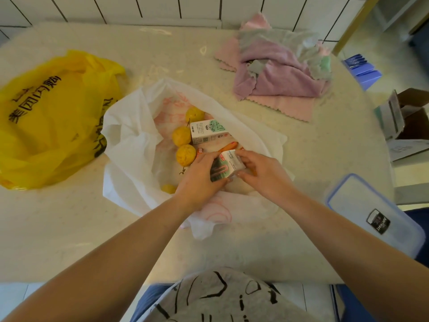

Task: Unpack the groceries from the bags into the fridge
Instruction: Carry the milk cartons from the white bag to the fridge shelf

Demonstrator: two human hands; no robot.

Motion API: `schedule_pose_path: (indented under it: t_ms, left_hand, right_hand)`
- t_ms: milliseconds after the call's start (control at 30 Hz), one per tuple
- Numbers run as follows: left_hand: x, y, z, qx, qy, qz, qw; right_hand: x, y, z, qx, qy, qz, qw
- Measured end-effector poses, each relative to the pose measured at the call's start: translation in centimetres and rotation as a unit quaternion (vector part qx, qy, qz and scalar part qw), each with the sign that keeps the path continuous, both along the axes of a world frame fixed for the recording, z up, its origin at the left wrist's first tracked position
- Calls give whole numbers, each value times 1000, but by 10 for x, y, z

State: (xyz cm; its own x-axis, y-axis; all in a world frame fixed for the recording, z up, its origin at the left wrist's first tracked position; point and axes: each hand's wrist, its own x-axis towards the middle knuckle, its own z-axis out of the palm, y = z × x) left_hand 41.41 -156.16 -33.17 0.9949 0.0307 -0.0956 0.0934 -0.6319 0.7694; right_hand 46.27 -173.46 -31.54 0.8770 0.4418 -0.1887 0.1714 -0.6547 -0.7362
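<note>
An open white plastic bag lies in the middle of the table. Inside it are several yellow round fruits, a white milk carton and an orange carrot. My left hand and my right hand together grip a second small carton from both sides, just above the bag's opening. A crumpled yellow plastic bag with black print lies at the left. No fridge is in view.
A pile of pink, purple and grey cloths sits at the back right. A clear box lid with a blue rim lies at the right edge. Cardboard boxes stand beyond the table's right side. A tiled wall is behind.
</note>
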Motion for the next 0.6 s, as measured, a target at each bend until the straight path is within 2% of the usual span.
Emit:
schedule_pose_path:
  t_ms: [200, 333, 433, 600]
  left_hand:
    - [-1, 20, 3, -134, 9, 93, 987]
    - [-1, 31, -3, -196, -11, 140, 970]
    - [8, 39, -2, -195, -32, 163, 967]
    - [28, 56, 5, -144, -49, 160, 975]
  right_hand:
    - [6, 33, 20, 38, -9, 34, 999]
    - [29, 49, 19, 38, 38, 63, 997]
    - [53, 54, 6, 0, 100, 84, 991]
    - [82, 44, 5, -133, 44, 140, 980]
